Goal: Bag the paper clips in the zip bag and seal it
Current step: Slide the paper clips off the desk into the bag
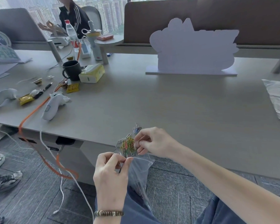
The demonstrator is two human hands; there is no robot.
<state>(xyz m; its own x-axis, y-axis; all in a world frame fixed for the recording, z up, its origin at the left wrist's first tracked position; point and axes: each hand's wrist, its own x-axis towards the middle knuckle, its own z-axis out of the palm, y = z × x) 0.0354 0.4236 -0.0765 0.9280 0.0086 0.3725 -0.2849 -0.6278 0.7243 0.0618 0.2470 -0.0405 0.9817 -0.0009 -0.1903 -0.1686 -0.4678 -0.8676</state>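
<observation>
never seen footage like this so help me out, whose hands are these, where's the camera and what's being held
There is one picture, taken by a camera worn on a person's head, looking down at their own bare hands; no machine is involved. The left hand pinches the rim of a clear zip bag hanging off the edge of the grey desk. The right hand gathers colourful paper clips at the desk edge by the bag's mouth. Farther left on the desk are a black mug and a tissue pack.
</observation>
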